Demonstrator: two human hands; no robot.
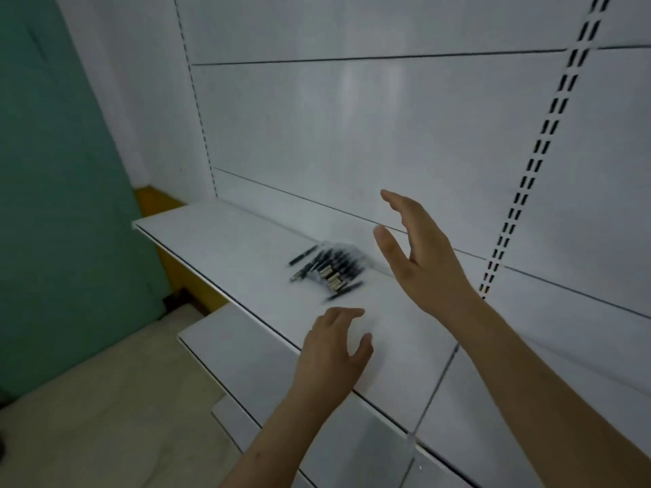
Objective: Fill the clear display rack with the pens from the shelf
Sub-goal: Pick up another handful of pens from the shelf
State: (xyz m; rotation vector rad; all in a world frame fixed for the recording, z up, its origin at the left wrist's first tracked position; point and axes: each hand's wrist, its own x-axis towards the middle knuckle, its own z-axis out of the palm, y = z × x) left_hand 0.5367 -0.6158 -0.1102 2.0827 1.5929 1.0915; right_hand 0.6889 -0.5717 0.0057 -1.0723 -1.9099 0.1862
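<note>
Several dark pens (326, 271) lie in a blurred cluster on the white shelf (218, 237), near the back wall. Something clear seems to lie among them, but the blur hides whether it is the display rack. My right hand (419, 255) hovers just right of the pens, fingers straight and spread, holding nothing. My left hand (334, 350) hangs over the shelf's front part, below the pens, its fingers loosely curved and empty.
White back panels (352, 118) with a slotted upright (539, 149) rise behind the shelf. Lower white shelves (246, 350) step out beneath it. A green wall (63, 170) stands at the left, and beige floor (105, 417) lies below.
</note>
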